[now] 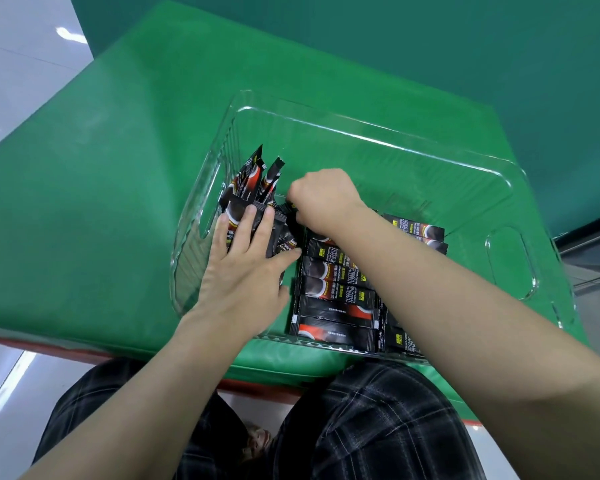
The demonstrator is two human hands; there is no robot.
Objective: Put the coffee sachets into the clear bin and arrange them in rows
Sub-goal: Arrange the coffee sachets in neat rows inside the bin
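Note:
A clear bin (388,143) stands on the green table. Inside it, black coffee sachets (336,289) lie flat in a row along the near side, and more sachets (420,230) show past my right forearm. A loose bunch of sachets (253,181) leans against the bin's left wall. My left hand (246,268) lies flat with spread fingers on that bunch, pressing it. My right hand (323,199) is curled shut, its fingertips pinching the end of a sachet beside the bunch; the fingertips themselves are hidden.
The green padded table (101,202) extends left of the bin and behind it. The bin's right part (465,202) holds no sachets. The table's near edge with a red trim (257,386) is just above my lap.

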